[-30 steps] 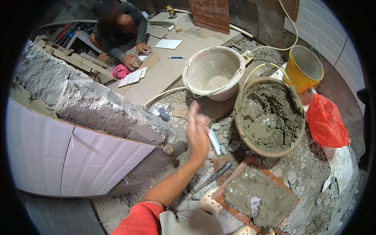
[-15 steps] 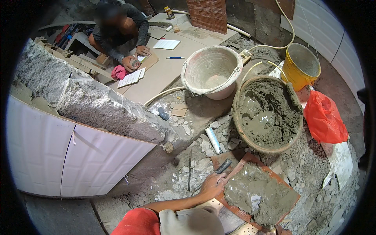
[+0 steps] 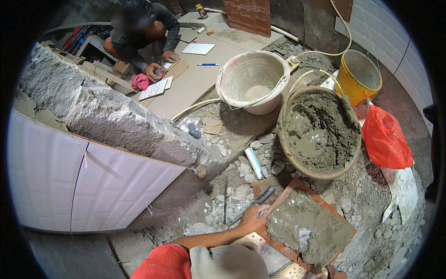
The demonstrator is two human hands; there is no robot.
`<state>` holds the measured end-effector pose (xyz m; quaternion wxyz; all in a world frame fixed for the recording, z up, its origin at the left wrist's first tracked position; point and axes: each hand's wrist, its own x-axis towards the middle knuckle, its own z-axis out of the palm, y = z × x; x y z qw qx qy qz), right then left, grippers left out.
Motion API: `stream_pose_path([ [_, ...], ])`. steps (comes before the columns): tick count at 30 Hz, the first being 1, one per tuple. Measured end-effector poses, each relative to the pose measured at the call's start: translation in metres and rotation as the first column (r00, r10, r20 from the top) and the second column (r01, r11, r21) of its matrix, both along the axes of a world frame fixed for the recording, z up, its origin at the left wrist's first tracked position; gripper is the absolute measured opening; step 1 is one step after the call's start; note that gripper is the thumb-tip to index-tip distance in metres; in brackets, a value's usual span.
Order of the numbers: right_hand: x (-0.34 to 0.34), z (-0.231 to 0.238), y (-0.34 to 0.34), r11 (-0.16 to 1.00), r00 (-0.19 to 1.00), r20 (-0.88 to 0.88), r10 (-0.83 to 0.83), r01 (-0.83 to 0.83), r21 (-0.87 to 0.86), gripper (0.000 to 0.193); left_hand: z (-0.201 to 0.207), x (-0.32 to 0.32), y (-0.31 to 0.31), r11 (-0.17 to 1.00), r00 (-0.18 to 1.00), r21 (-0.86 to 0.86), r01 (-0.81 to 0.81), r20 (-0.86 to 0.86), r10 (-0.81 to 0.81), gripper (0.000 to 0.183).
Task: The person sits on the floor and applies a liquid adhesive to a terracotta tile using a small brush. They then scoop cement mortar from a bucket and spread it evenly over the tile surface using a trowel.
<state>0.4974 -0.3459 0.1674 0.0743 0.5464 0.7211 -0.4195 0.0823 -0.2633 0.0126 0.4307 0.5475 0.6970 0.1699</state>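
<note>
A brown-red tile [image 3: 294, 185] lies tilted in front of me, its upper face spread with wet grey mortar [image 3: 310, 228]. My left hand [image 3: 254, 218] is closed on the tile's left edge. My right hand [image 3: 336, 273] shows only in part at the lower edge of the picture, by the tile's near right corner, and its fingers are mostly hidden. Just beyond my left hand lies a tool with a dark curved handle [image 3: 265, 194]; its thin shaft runs back past my wrist.
A round tub of mortar [image 3: 284, 144], a pale bucket [image 3: 226, 95], a yellow bucket [image 3: 346, 83] and a red plastic bag [image 3: 384, 139] stand beyond the tile. Rubble covers the ground. A broken wall [image 3: 121, 121] rises at left. Another person [image 3: 139, 37] crouches over tile pieces.
The view has shifted slightly. My left hand stays at the tile's edge, and the mortar looks the same. The other person's hands have barely moved.
</note>
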Motion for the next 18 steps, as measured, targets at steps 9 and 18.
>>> stream_pose_path([
  [9, -0.0001, 0.0020, 0.0013, 0.999, 1.000, 0.022, -0.005, 0.006, -0.036, 0.048, -0.0046, -0.0020, 0.0001, 0.999, 0.999, 0.041, -0.016, 0.045, 0.014, 0.032],
  [18, -0.0011, 0.0011, 0.0019, 0.999, 1.000, 0.024, -0.020, 0.021, -0.036, 0.047, 0.0018, -0.0016, 0.0031, 1.000, 1.000, 0.008, -0.006, 0.031, 0.005, 0.033],
])
